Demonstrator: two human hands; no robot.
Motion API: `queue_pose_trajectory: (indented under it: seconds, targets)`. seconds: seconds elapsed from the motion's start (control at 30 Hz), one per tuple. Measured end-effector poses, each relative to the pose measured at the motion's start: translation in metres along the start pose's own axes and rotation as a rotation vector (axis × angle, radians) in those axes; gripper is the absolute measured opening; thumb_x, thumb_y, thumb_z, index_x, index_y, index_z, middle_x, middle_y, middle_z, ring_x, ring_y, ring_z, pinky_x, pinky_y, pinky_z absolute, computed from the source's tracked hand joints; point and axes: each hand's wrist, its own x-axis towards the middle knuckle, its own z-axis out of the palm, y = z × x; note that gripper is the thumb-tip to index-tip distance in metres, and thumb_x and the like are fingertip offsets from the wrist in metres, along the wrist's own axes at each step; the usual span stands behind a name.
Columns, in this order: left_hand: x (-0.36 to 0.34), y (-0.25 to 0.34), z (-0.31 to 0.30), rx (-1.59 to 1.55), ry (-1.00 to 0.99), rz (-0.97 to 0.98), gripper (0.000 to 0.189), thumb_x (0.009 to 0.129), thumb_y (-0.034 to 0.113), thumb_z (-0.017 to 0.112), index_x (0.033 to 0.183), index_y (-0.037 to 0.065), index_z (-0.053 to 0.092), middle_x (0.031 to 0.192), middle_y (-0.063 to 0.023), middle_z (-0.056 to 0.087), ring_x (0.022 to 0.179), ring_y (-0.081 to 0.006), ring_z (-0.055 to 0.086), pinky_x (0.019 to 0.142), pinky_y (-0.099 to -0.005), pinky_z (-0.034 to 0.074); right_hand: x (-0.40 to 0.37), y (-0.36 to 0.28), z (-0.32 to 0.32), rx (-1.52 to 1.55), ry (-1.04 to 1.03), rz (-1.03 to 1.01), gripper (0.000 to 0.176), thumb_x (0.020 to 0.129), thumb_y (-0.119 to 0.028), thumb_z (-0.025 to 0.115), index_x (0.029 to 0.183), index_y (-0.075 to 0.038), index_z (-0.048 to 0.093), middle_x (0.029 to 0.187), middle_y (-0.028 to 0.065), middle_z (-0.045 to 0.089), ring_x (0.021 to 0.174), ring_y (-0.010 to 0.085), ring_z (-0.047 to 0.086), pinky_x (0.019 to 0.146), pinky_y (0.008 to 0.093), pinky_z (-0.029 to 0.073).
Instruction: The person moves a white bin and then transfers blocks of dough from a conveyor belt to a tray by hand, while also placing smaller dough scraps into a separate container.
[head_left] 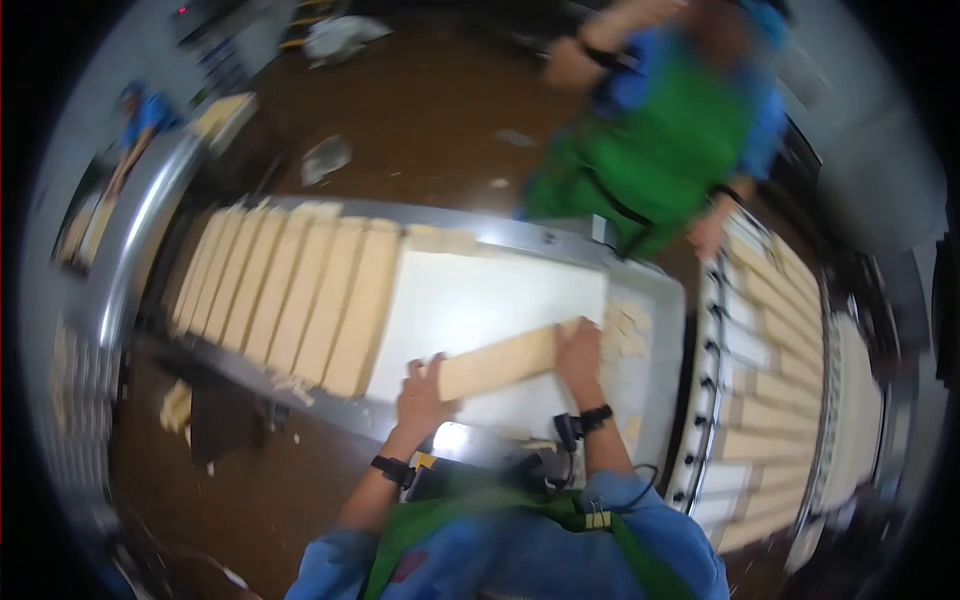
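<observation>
A pale dough strip (505, 364) lies slantwise over the white belt (490, 290), its right end farther from me. My left hand (422, 396) grips its left end, and my right hand (578, 355) is closed round its right end. Left of the belt's bare part, several long dough strips (300, 290) rest side by side. Whether the held strip touches the belt I cannot tell. Both wrists wear black bands.
A co-worker in a green apron (660, 140) stands across the belt, one hand by a rack of dough strips (770, 400) at right. A tray with dough scraps (655, 340) adjoins the belt. Another person (148, 118) is far left, near a metal machine (145, 240).
</observation>
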Motion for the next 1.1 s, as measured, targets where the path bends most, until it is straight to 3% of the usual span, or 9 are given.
queue_pose_trajectory:
  seconds: [0.13, 0.2, 0.3, 0.47, 0.67, 0.77, 0.93, 0.97, 1.1]
  targets:
    - [0.017, -0.017, 0.057, 0.177, 0.213, 0.223, 0.087, 0.070, 0.027, 0.086, 0.147, 0.017, 0.048, 0.144, -0.0217, 0.046, 0.126, -0.0486, 0.051, 0.102, -0.0578, 0.049, -0.024, -0.004, -0.014, 0.151, -0.060, 0.184, 0.063, 0.097, -0.043, 0.068, 0.126, 0.012, 0.059, 0.115, 0.0305, 0.066, 0.105, 0.0447, 0.063, 0.097, 0.0510, 0.049]
    - [0.002, 0.015, 0.047, 0.074, 0.152, 0.095, 0.083, 0.070, 0.025, 0.086, 0.144, 0.013, 0.050, 0.144, -0.0222, 0.045, 0.126, -0.0476, 0.051, 0.106, -0.0563, 0.045, -0.038, 0.000, -0.033, 0.158, 0.036, 0.222, 0.063, 0.096, -0.042, 0.069, 0.127, 0.012, 0.058, 0.113, 0.0298, 0.065, 0.105, 0.0438, 0.062, 0.097, 0.0508, 0.049]
    - [-0.013, 0.044, 0.065, 0.036, 0.148, 0.209, 0.085, 0.069, 0.024, 0.087, 0.144, 0.011, 0.050, 0.143, -0.0226, 0.045, 0.125, -0.0465, 0.050, 0.107, -0.0547, 0.044, -0.061, 0.029, -0.091, 0.270, 0.104, 0.335, 0.058, 0.095, -0.035, 0.071, 0.128, 0.011, 0.057, 0.110, 0.0261, 0.063, 0.110, 0.0434, 0.059, 0.098, 0.0508, 0.047]
    - [-0.057, 0.170, 0.115, 0.000, 0.215, 0.482, 0.084, 0.071, 0.016, 0.086, 0.147, 0.013, 0.050, 0.141, -0.0224, 0.046, 0.125, -0.0463, 0.049, 0.106, -0.0531, 0.044, -0.107, 0.140, -0.184, 0.222, 0.483, 0.578, 0.044, 0.097, -0.032, 0.068, 0.125, 0.001, 0.061, 0.112, 0.0233, 0.064, 0.107, 0.0447, 0.060, 0.093, 0.0518, 0.049]
    - [-0.133, 0.332, 0.160, -0.044, -0.031, 0.832, 0.080, 0.075, 0.015, 0.083, 0.148, 0.014, 0.050, 0.139, -0.0223, 0.045, 0.125, -0.0445, 0.049, 0.103, -0.0526, 0.046, -0.167, 0.301, -0.314, 0.163, 0.842, 1.023, 0.040, 0.108, -0.037, 0.046, 0.114, -0.006, 0.069, 0.111, 0.0205, 0.071, 0.103, 0.0433, 0.066, 0.087, 0.0504, 0.051]
    - [-0.178, 0.389, 0.177, -0.022, -0.266, 0.871, 0.080, 0.079, 0.021, 0.084, 0.150, 0.013, 0.049, 0.138, -0.0223, 0.045, 0.125, -0.0446, 0.051, 0.103, -0.0524, 0.046, -0.205, 0.389, -0.338, 0.155, 0.813, 1.110, 0.043, 0.108, -0.041, 0.043, 0.114, -0.007, 0.069, 0.114, 0.0213, 0.072, 0.103, 0.0441, 0.068, 0.086, 0.0519, 0.052]
    - [-0.205, 0.435, 0.219, 0.053, -0.556, 0.866, 0.073, 0.089, 0.034, 0.077, 0.151, 0.011, 0.046, 0.136, -0.0246, 0.047, 0.118, -0.0458, 0.057, 0.100, -0.0533, 0.048, -0.250, 0.515, -0.315, -0.109, 0.217, 0.848, 0.049, 0.106, -0.043, 0.046, 0.133, -0.006, 0.062, 0.118, 0.0250, 0.071, 0.109, 0.0455, 0.068, 0.092, 0.0566, 0.051]
    - [-0.200, 0.444, 0.224, 0.045, -0.572, 0.869, 0.070, 0.091, 0.036, 0.074, 0.151, 0.010, 0.047, 0.134, -0.0240, 0.050, 0.116, -0.0447, 0.059, 0.100, -0.0534, 0.048, -0.245, 0.507, -0.327, -0.200, -0.008, 0.932, 0.054, 0.104, -0.043, 0.050, 0.139, -0.003, 0.057, 0.124, 0.0265, 0.069, 0.115, 0.0449, 0.066, 0.097, 0.0595, 0.048]
    - [-0.186, 0.463, 0.260, 0.009, -0.526, 0.928, 0.061, 0.095, 0.033, 0.069, 0.149, 0.010, 0.049, 0.128, -0.0203, 0.057, 0.110, -0.0384, 0.064, 0.097, -0.0520, 0.049, -0.237, 0.483, -0.339, -0.367, 0.107, 1.073, 0.060, 0.097, -0.041, 0.064, 0.137, 0.003, 0.058, 0.129, 0.0258, 0.062, 0.128, 0.0407, 0.055, 0.107, 0.0550, 0.040]
